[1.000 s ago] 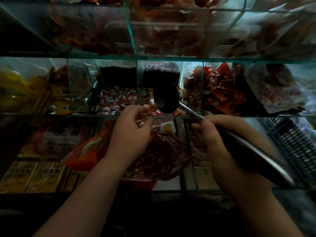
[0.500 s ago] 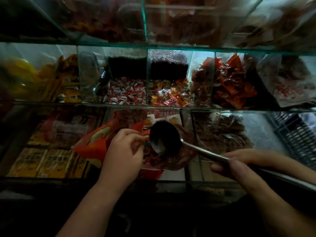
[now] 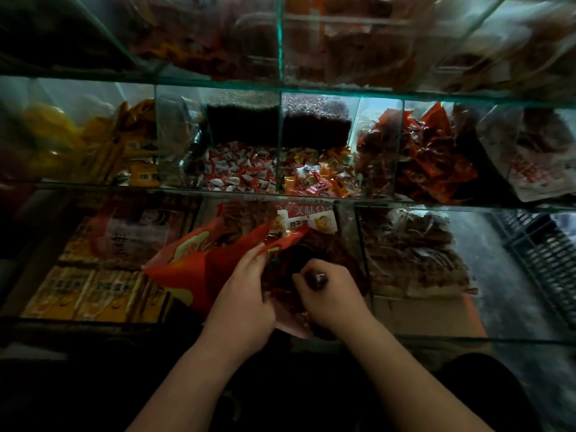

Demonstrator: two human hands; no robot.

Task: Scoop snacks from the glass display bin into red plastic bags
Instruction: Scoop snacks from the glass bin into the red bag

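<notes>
Red plastic bag (image 3: 193,263), just one, with its mouth pinched between thumb and fingers of the left grip (image 3: 246,294). It's held open and fans out up and away to the left of that grip. The right grip (image 3: 335,296) is a closed fist round one dark metal ladle handle (image 3: 321,280), whose butt end pokes out the top of the fist. The bowl end goes down just ahead of the fist, too dark to make out properly. Both grips sit nearly touching, low inside the glass display bin (image 3: 346,232). The dark reddish-brown snacks (image 3: 324,244) are piled right under and ahead of them.

Containers around that: one compartment right of the right grip holds a clear bag of brown strips (image 3: 411,257). One left of the left grip has flat yellow packets (image 3: 78,291). The shelf above and beyond the grips has one bin of white-and-red wrapped candies (image 3: 237,169) and one of orange wrapped candies (image 3: 314,177) beside it. Far right there's one black slatted crate (image 3: 548,254).
</notes>
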